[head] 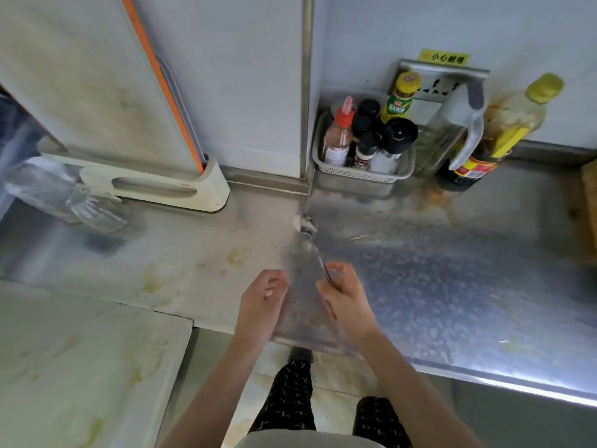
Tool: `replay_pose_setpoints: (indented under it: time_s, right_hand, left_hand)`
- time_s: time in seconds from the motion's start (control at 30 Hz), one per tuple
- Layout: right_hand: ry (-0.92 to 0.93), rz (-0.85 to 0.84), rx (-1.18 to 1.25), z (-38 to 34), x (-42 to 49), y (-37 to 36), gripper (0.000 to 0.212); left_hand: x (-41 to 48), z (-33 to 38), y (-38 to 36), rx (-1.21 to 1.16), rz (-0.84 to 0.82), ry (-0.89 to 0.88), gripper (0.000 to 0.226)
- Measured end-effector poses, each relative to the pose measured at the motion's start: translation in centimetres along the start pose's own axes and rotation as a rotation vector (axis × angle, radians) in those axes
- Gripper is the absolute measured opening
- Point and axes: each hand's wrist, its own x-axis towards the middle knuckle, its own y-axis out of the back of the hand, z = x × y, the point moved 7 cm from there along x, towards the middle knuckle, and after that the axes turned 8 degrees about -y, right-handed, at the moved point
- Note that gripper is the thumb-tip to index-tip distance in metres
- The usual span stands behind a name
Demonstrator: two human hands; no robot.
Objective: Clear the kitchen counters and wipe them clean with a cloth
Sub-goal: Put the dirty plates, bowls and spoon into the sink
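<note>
Left hand (262, 303) and right hand (347, 302) grip clear container (303, 305).

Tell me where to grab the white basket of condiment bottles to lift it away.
Take the basket by its long front rim, coming from the counter side. Its back sits against the wall, its left end is by the corner post, and a clear jug crowds its right end, so the front edge looks like the only free lip.

Both bare forearms reach up from the bottom centre of the frame, side by side. The left hand (263, 302) has its fingers curled inward; the right hand (347, 300) grips a thin utensil (316, 253).
</note>
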Motion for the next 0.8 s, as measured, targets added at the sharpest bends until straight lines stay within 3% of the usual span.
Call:
replay_pose_setpoints:
  time_s: [0.1,0.27,0.37,0.6,0.8]
  right_hand:
    - [0.061,0.141,0.058,0.2,-2.1,4.5,0.01]
    - [0.09,0.477,0.052,3.1,-7.4,13.9,0.012]
    - [0.067,0.73,-0.015,6.4,-12.1,20.7,0.014]
    - [-0.061,1.126,0.129,18.5,-24.3,35.1,0.017]
    - [-0.177,1.302,0.322,31.2,-34.7,45.4,0.013]
  left_hand:
    - [0.5,3.4,-4.4,-0.083,-0.134,-0.067,0.015]
    - [-1.4,6.7,-13.0,0.048,-0.344,-0.197,0.006]
    - [-4.2,9.1,-20.0,0.161,-0.506,-0.298,0.012]
    - [-15.1,13.2,-38.4,0.326,-0.873,-0.494,0.005]
    - [-26.9,14.4,-54.5,0.546,-1.126,-0.746,0.026]
